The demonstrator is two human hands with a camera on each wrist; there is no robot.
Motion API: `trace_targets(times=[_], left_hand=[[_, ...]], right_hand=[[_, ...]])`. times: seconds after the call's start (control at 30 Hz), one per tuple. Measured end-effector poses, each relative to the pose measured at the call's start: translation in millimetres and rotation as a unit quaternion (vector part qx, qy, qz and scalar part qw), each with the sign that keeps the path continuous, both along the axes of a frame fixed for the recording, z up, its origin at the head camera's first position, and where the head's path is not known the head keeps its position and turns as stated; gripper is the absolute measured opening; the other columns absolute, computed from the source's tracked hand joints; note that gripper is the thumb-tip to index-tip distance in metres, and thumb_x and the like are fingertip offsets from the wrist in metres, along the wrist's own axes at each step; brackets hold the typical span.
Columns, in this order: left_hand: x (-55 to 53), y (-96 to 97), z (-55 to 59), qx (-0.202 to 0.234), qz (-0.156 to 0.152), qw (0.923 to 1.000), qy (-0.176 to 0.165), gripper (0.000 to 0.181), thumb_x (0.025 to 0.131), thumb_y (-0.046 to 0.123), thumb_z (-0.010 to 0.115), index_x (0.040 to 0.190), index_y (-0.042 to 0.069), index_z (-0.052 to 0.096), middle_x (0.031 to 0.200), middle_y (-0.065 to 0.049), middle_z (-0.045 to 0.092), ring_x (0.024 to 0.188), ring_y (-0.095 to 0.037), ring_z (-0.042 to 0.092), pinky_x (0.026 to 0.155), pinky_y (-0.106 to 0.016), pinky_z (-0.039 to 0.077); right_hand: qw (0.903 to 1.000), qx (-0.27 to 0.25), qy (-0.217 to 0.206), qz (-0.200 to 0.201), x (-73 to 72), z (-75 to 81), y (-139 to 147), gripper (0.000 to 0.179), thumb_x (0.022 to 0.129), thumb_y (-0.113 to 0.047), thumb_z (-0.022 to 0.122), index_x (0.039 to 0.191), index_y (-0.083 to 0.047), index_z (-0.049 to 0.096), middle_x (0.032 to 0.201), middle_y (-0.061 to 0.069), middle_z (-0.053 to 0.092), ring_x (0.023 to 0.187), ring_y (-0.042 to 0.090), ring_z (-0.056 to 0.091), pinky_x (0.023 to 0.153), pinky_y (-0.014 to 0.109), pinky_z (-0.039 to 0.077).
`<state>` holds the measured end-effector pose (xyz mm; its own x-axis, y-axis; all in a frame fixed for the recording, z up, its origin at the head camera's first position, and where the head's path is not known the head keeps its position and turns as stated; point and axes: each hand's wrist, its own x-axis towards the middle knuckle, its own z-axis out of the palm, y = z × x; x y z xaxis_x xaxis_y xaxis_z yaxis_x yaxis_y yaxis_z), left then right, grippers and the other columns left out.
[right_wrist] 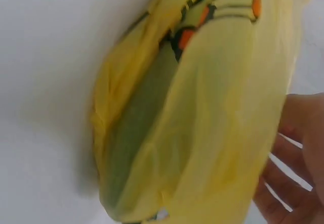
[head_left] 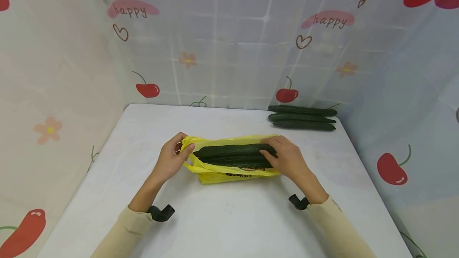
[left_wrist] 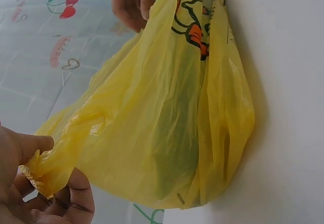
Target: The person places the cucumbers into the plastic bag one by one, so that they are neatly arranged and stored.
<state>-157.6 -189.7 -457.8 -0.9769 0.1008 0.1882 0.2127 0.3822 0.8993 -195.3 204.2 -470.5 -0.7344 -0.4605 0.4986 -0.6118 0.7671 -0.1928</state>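
A yellow plastic bag [head_left: 215,178] lies on its side across the table, its mouth spread along the top. Dark green cucumbers [head_left: 229,156] lie lengthwise inside; their shape shows through the film in both wrist views. At the bag's left end my left hand [head_left: 172,156] pinches the gathered film between thumb and fingers, clearly seen in the left wrist view. Over the right end, my right hand [head_left: 285,156] reaches into the mouth, thumb and fingers on either side of a cucumber's end. In the right wrist view the bag wall hides those fingertips.
Three more cucumbers [head_left: 303,118] lie side by side at the table's back right corner. The white table [head_left: 229,218] is enclosed at the back and sides by printed curtains [head_left: 229,43]. A black wrist mount [head_left: 161,213] sticks out at each sleeve.
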Motion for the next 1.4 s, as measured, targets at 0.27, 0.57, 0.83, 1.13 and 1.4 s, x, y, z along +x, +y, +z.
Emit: trace_targets(times=[0.27, 0.57, 0.83, 1.13, 1.4], left_hand=[[-1.7, -2.3, -0.1, 0.004, 0.001, 1.0000, 0.003, 0.017, 0.108, 0.028, 0.068, 0.114, 0.013, 0.062, 0.092, -0.009, 0.055, 0.071, -0.019, 0.054, 0.060, -0.023, 0.044], [-4.2, -4.6, -1.1, 0.011, -0.006, 0.9999, 0.008, 0.017, 0.108, 0.026, 0.068, 0.113, 0.011, 0.062, 0.091, -0.010, 0.054, 0.071, -0.016, 0.054, 0.060, -0.024, 0.045], [-3.0, -4.4, -3.0, 0.018, -0.006, 0.9998, -0.001, 0.017, 0.108, 0.028, 0.067, 0.114, 0.013, 0.062, 0.094, -0.010, 0.055, 0.072, -0.018, 0.054, 0.061, -0.023, 0.046], [1.6, -3.3, -13.0, 0.023, -0.011, 0.9996, -0.011, 0.016, 0.108, 0.025, 0.067, 0.115, 0.011, 0.062, 0.094, -0.011, 0.055, 0.072, -0.016, 0.054, 0.060, -0.024, 0.046], [-2.3, -2.5, -6.9, 0.016, -0.005, 0.9999, -0.004, 0.017, 0.108, 0.028, 0.067, 0.113, 0.013, 0.062, 0.092, -0.011, 0.055, 0.071, -0.020, 0.054, 0.060, -0.024, 0.046]], right_hand=[[0.9926, -0.110, 0.041, -0.029, -28.0, 18.0, 38, 0.026, 0.095, -0.014, 0.082, 0.119, -0.007, 0.075, 0.110, 0.011, 0.079, 0.101, 0.028, 0.072, 0.086, 0.049, 0.062], [0.9819, -0.160, -0.006, -0.101, -69.8, -6.8, 93, 0.028, 0.100, -0.017, 0.078, 0.125, -0.005, 0.073, 0.118, 0.014, 0.076, 0.105, 0.030, 0.071, 0.092, 0.040, 0.056], [0.9711, -0.119, -0.128, -0.163, -102.7, -33.6, 142, 0.051, 0.101, -0.026, 0.078, 0.144, -0.004, 0.063, 0.149, 0.027, 0.060, 0.139, 0.050, 0.053, 0.118, 0.070, 0.039], [0.9556, -0.071, -0.181, -0.222, -111.1, -58.8, 175, 0.062, 0.100, -0.031, 0.075, 0.152, -0.005, 0.053, 0.162, 0.031, 0.045, 0.150, 0.055, 0.037, 0.120, 0.077, 0.024], [0.9624, -0.047, -0.168, -0.208, -115.5, -58.1, 183, 0.052, 0.101, -0.036, 0.076, 0.145, -0.011, 0.062, 0.144, 0.033, 0.046, 0.128, 0.055, 0.035, 0.102, 0.074, 0.025]])
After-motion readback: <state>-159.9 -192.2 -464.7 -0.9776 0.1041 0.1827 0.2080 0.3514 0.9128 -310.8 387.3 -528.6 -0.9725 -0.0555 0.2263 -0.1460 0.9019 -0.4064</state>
